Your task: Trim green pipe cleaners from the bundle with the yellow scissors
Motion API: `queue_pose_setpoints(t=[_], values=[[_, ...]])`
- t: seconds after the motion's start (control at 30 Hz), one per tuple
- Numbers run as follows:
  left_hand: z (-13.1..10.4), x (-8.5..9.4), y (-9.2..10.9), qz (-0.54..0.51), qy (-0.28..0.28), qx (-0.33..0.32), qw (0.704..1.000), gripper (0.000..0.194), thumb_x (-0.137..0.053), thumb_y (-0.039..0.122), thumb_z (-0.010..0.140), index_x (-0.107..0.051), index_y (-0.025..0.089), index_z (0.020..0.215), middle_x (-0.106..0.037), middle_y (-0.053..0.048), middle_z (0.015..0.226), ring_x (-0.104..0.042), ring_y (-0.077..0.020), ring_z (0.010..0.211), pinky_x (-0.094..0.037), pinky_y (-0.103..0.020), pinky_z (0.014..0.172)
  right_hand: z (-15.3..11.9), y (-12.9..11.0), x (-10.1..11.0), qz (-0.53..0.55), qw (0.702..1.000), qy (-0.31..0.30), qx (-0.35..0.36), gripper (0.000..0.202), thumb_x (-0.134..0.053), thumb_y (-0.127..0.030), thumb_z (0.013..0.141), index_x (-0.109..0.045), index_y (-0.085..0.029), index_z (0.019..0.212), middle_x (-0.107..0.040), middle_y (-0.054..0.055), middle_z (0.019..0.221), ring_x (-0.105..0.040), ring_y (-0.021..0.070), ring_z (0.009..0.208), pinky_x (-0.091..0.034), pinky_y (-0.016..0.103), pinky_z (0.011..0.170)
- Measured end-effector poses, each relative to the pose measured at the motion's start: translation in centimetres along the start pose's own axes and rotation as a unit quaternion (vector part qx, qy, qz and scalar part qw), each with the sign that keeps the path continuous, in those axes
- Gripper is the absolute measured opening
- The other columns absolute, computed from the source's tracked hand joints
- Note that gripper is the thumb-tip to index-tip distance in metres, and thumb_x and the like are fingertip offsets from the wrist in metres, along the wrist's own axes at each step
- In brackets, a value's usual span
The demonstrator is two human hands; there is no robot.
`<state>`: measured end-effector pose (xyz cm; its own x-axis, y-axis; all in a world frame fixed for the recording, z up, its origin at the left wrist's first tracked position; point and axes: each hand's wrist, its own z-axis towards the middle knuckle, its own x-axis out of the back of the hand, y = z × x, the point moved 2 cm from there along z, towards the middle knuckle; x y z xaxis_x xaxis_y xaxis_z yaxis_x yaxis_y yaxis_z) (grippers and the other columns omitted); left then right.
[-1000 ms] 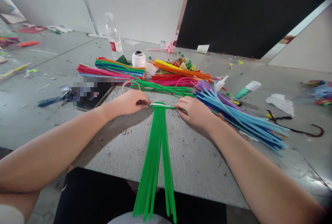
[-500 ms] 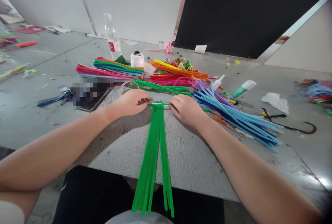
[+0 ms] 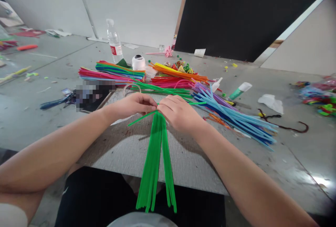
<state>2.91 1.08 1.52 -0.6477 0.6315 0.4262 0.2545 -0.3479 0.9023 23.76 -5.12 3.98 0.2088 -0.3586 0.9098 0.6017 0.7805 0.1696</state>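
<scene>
Green pipe cleaners hang down side by side over the near table edge, split into a wide left group and a narrow right group. My left hand and my right hand meet at their top ends, fingers closed around the green stems there. One green stem end sticks out to the lower left under my left hand, and another points right from behind my right hand. What lies between the fingertips is hidden. A pale ring lies just behind my left hand.
Colourful pipe cleaner bundles lie behind my hands, with light blue ones at right. Around them are a phone, a bottle, a thread spool, a glue stick and crumpled tissue.
My hands have come together at the top of the green stems, hiding the pale strip between them. Green stem ends now stick out to both sides. The view has shifted slightly.
</scene>
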Motion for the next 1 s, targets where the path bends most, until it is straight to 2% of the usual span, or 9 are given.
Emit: queue_pose_setpoints(t=[0.1, 0.2, 0.3, 0.4, 0.5, 0.63, 0.87, 0.93, 1.0], values=[[0.2, -0.2, -0.4, 0.014, -0.008, -0.006, 1.0, 0.025, -0.066, 0.041, 0.094, -0.075, 0.02, 0.105, -0.078, -0.005, 0.091, -0.069, -0.0164, 0.076, -0.054, -0.03, 0.068, -0.3, 0.7, -0.1, -0.002, 1.0, -0.005, -0.008, 0.031, -0.041, -0.02, 0.111, -0.071, -0.018, 0.104, -0.072, 0.013, 0.106, -0.056, 0.0266, 0.099, -0.039, 0.039, 0.085], [0.5, -0.1, -0.4, 0.146, 0.011, -0.025, 0.989, 0.027, -0.064, 0.041, 0.095, -0.077, 0.019, 0.105, -0.079, -0.005, 0.088, -0.069, -0.0173, 0.075, -0.054, -0.031, 0.07, -0.9, 2.0, -0.9, 0.001, 0.999, -0.022, -0.037, 0.029, -0.042, -0.019, 0.11, -0.07, -0.017, 0.102, -0.07, 0.013, 0.102, -0.055, 0.027, 0.096, -0.041, 0.039, 0.084], [0.6, 0.1, -0.5, 0.342, 0.055, -0.055, 0.937, 0.024, -0.062, 0.034, 0.095, -0.079, 0.018, 0.103, -0.08, -0.008, 0.093, -0.073, -0.0221, 0.084, -0.054, -0.034, 0.077, -1.8, 3.7, -2.3, 0.044, 0.993, -0.045, -0.096, 0.026, -0.044, -0.02, 0.109, -0.068, -0.017, 0.099, -0.068, 0.013, 0.099, -0.056, 0.0263, 0.094, -0.045, 0.039, 0.086], [0.7, 0.5, -0.9, 0.416, 0.084, -0.045, 0.904, 0.028, -0.06, 0.027, 0.095, -0.079, 0.018, 0.114, -0.082, -0.01, 0.1, -0.075, -0.0247, 0.091, -0.054, -0.035, 0.082, -2.5, 5.1, -3.7, 0.083, 0.984, -0.07, -0.143, 0.02, -0.048, -0.019, 0.106, -0.066, -0.018, 0.097, -0.067, 0.012, 0.097, -0.059, 0.0252, 0.095, -0.047, 0.037, 0.088], [0.7, 0.9, -1.4, 0.436, 0.077, -0.031, 0.896, 0.026, -0.06, 0.024, 0.094, -0.08, 0.019, 0.11, -0.082, -0.008, 0.097, -0.075, -0.0248, 0.091, -0.053, -0.034, 0.08, -3.0, 5.9, -4.3, 0.093, 0.979, -0.082, -0.16, 0.016, -0.052, -0.019, 0.105, -0.067, -0.018, 0.098, -0.068, 0.011, 0.098, -0.06, 0.0253, 0.095, -0.048, 0.038, 0.088], [0.7, 1.1, -1.7, 0.422, 0.046, -0.038, 0.905, 0.024, -0.061, 0.022, 0.093, -0.082, 0.02, 0.102, -0.082, -0.007, 0.098, -0.075, -0.0242, 0.093, -0.053, -0.034, 0.082, -3.3, 6.0, -4.5, 0.094, 0.981, -0.089, -0.142, 0.017, -0.054, -0.019, 0.105, -0.068, -0.017, 0.097, -0.068, 0.011, 0.097, -0.061, 0.0253, 0.096, -0.048, 0.038, 0.089], [0.9, 0.7, -1.9, 0.421, 0.05, -0.055, 0.904, 0.023, -0.061, 0.02, 0.092, -0.083, 0.019, 0.098, -0.08, -0.008, 0.093, -0.073, -0.0227, 0.089, -0.052, -0.033, 0.08, -3.2, 5.9, -4.4, 0.076, 0.984, -0.084, -0.137, 0.019, -0.053, -0.021, 0.106, -0.069, -0.018, 0.097, -0.068, 0.011, 0.096, -0.06, 0.025, 0.095, -0.046, 0.037, 0.089], [0.8, 0.7, -1.7, 0.407, 0.052, -0.054, 0.91, 0.022, -0.061, 0.022, 0.091, -0.082, 0.018, 0.095, -0.079, -0.008, 0.09, -0.072, -0.0219, 0.086, -0.051, -0.032, 0.078, -2.9, 5.6, -4.1, 0.048, 0.987, -0.088, -0.124, 0.021, -0.051, -0.019, 0.106, -0.07, -0.016, 0.097, -0.069, 0.012, 0.097, -0.058, 0.0253, 0.095, -0.044, 0.037, 0.086], [0.7, 0.6, -1.2, 0.357, 0.068, -0.037, 0.931, 0.024, -0.063, 0.029, 0.092, -0.082, 0.017, 0.102, -0.079, -0.008, 0.089, -0.071, -0.0205, 0.082, -0.05, -0.031, 0.075, -2.4, 4.9, -3.4, 0.002, 0.991, -0.087, -0.1, 0.022, -0.05, -0.016, 0.106, -0.071, -0.015, 0.1, -0.069, 0.014, 0.1, -0.056, 0.0257, 0.094, -0.042, 0.038, 0.083]])
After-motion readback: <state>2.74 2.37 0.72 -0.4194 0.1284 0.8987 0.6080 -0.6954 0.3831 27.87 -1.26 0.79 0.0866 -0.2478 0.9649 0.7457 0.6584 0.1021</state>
